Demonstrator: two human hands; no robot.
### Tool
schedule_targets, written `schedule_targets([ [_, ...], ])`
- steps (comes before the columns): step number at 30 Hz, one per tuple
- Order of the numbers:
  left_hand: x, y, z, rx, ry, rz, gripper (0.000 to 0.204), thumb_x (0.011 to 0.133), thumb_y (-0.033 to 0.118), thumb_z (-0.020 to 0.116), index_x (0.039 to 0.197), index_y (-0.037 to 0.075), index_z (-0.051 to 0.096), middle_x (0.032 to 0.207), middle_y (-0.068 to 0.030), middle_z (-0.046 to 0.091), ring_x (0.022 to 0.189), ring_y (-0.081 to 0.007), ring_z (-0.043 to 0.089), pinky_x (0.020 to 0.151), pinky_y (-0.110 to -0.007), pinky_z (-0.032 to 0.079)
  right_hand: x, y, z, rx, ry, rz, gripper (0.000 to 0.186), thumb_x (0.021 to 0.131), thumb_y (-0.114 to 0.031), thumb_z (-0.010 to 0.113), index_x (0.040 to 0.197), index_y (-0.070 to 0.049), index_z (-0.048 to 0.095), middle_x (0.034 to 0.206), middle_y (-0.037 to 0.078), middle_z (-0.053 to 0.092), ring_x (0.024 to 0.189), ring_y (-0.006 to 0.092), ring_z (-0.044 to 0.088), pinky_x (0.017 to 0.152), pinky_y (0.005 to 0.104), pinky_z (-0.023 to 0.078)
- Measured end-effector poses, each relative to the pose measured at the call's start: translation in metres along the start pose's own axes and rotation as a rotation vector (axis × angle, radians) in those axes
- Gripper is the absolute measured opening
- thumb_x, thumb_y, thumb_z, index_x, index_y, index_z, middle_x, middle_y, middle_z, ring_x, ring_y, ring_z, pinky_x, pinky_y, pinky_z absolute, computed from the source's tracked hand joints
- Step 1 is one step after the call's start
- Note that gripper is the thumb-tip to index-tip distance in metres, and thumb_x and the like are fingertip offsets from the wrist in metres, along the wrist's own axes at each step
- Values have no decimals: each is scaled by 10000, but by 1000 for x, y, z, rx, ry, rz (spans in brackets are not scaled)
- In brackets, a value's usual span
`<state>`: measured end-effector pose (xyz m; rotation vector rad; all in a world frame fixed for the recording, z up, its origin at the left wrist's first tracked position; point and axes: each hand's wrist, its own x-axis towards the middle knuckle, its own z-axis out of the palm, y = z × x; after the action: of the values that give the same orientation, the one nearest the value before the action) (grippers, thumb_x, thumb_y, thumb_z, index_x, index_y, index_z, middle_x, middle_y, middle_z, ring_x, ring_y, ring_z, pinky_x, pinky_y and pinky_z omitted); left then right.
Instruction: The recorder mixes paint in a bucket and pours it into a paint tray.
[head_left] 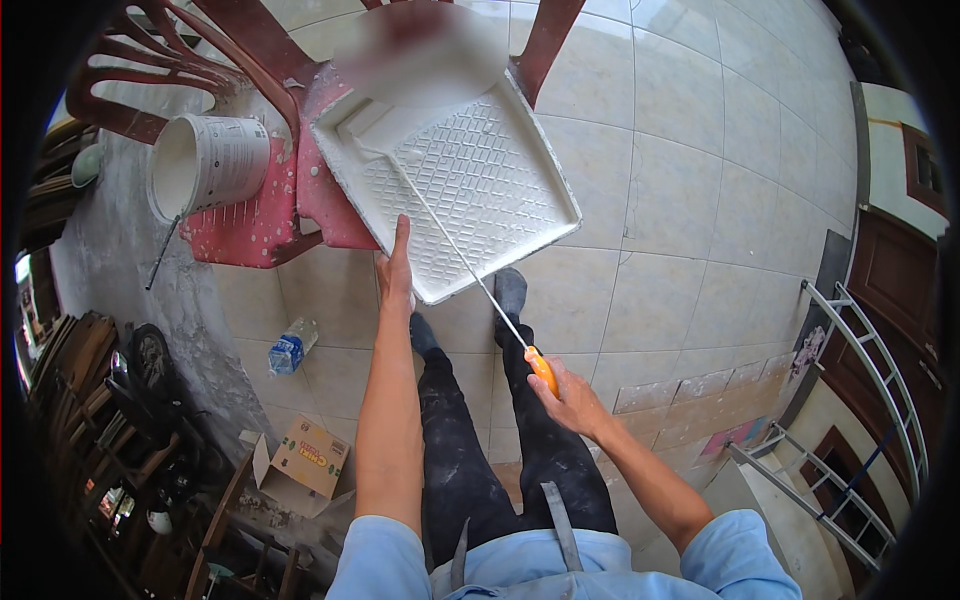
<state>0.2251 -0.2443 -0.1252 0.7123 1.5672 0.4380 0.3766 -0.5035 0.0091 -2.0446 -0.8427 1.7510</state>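
Observation:
A white paint tray (490, 165) with a ridged, paint-wet floor rests tilted on a red plastic chair. My left hand (396, 275) grips its near left edge, thumb along the rim and the fingers mostly hidden. In my right hand (576, 400) is the orange handle of a paint roller (450, 238). Its thin white rod slants away over the tray to the far left part, where the roller end lies white against white and is hard to make out. A blurred patch covers the far end of the tray.
A white paint bucket (212, 165) stands on a paint-spattered red chair (240, 225) at left, with a dark stick by its rim. On the floor lie a plastic bottle (290, 347) and an open cardboard box (305, 462). A metal ladder (870, 350) is at right.

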Motion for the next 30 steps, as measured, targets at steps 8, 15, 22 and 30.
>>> schedule_targets([
  [8,-1,8,-1,104,41,217,767,787,465,766,1267,-84,530,1239,-146,591,1108,-207,541,956,-309,409,-48,-60,2,25,307,-155,378,959,-275,520,1266,-57,495,971,208,651,872,408,628,775,444,493],
  [15,-66,27,-20,215,-24,243,717,804,476,745,1195,-100,578,1132,-154,643,1007,-193,587,885,-311,450,-144,-91,1,42,405,-70,357,922,-253,589,1205,-35,575,989,216,666,879,396,643,766,416,508],
  [22,-178,44,-64,357,-185,237,736,830,561,673,1129,-109,617,1031,-165,673,918,-199,617,820,-333,478,-304,-105,42,75,583,13,355,913,-241,593,1189,-18,584,970,225,663,850,404,642,742,418,509],
  [30,-303,60,-72,540,-409,357,727,833,576,660,1116,-93,631,1015,-162,678,915,-206,622,804,-342,479,-419,-121,144,230,831,169,371,929,-272,556,1202,-22,582,1001,243,655,917,414,633,793,446,494],
])
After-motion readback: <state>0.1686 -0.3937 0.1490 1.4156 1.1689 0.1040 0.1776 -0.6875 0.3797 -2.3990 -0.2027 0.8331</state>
